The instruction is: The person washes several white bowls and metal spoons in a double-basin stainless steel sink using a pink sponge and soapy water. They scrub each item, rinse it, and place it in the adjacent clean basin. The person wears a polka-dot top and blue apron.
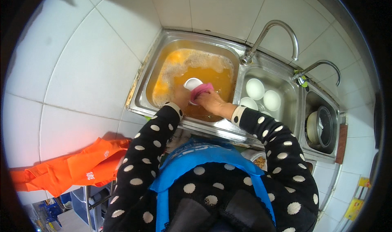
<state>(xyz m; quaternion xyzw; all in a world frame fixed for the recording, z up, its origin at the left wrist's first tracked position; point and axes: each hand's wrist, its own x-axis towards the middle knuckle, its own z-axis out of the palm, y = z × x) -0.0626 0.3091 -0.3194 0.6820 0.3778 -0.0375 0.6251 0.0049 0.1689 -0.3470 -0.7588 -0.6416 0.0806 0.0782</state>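
Over the left sink basin (pixel 167 46), which holds murky orange water with foam, both of my hands are at one white bowl (pixel 193 83). My left hand (pixel 182 96) grips the bowl's near left side. A pink cloth (pixel 204 88) is in my right hand (pixel 214 102), pressed against the bowl's right side. Part of the bowl is hidden behind the cloth and my fingers. Several white bowls (pixel 255 89) lie in the middle basin (pixel 288 91), to the right of my right hand.
Two curved metal faucets, a larger one (pixel 275 22) and a smaller one (pixel 321 62), rise behind the basins. Dark round cookware (pixel 325 126) sits in the right basin. Below the sink's front edge stands a white bucket (pixel 249 155) with brown scraps. An orange garment (pixel 76 167) lies at left.
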